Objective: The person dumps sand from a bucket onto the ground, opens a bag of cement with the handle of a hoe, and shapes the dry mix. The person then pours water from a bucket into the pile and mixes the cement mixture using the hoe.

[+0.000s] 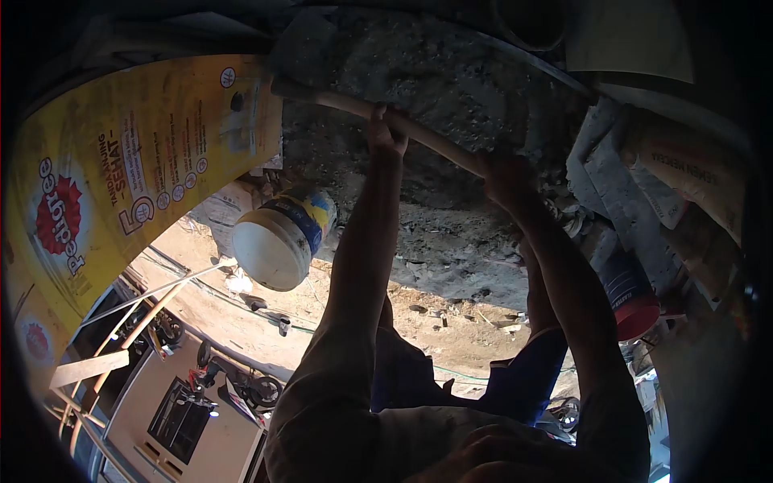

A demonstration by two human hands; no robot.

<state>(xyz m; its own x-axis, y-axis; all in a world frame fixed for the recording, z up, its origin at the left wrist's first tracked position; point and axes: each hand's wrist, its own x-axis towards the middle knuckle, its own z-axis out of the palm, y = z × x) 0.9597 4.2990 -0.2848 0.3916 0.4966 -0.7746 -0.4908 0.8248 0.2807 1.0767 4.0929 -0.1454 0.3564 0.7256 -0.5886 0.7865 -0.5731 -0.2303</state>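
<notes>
Both my hands grip the wooden handle of a hoe point(435, 142), which slants across the upper middle of the view. My left hand point(387, 134) is wrapped round the handle nearer the tool's dark metal head, at the upper left. Farther down, my right hand point(508, 179) is closed round the handle near its end. The head lies in shadow beside the yellow banner, so its exact shape is hard to make out. Beneath the handle spreads a dark grey, rough bed of wet-looking mix point(459, 225), lumpy and speckled with pale bits.
A white bucket point(272, 245) lies tilted left of my left forearm. The yellow printed banner point(153, 153) hangs at the left. Cement bags point(684, 165) are piled at the right, above a red-rimmed bucket point(636, 318). Sandy ground point(451, 330) and motorcycles point(241, 390) show lower down.
</notes>
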